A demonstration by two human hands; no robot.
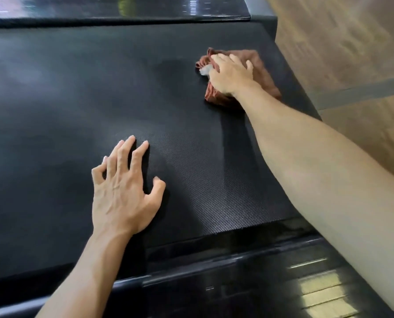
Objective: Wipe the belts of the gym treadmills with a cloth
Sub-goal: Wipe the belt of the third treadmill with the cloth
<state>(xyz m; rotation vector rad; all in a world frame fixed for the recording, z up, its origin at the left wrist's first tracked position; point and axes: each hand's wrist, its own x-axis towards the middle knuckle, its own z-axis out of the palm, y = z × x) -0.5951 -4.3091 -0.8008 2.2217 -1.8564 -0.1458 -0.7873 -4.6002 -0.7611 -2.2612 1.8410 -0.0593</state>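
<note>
We see our right hand [231, 74] far on the right side of the black treadmill belt [76, 99], lying on top of a reddish-brown cloth [263, 72] and pressing it down on the belt; the fingers bend a little over the bunched cloth, with a small white piece [204, 70] showing at the left of the hand, but we cannot tell what it is. Our left hand [124, 191] rests nearer to us, around the middle of the belt, open with spread fingers and holding nothing, and we judge that it supports our weight. The cloth is close to the right edge of the belt, and beyond this edge there is the wooden floor [352, 53]. A glossy black side rail [237, 260] runs along the near edge. We think some things can go wrong from here. The cloth is folded and crumpled, so it can roll up under the palm and then only a narrow strip is really wiped. If the left hand leans too hard, the belt can slide under it and we lose balance. Also the bare left palm can leave marks on the part which is already wiped.
</note>
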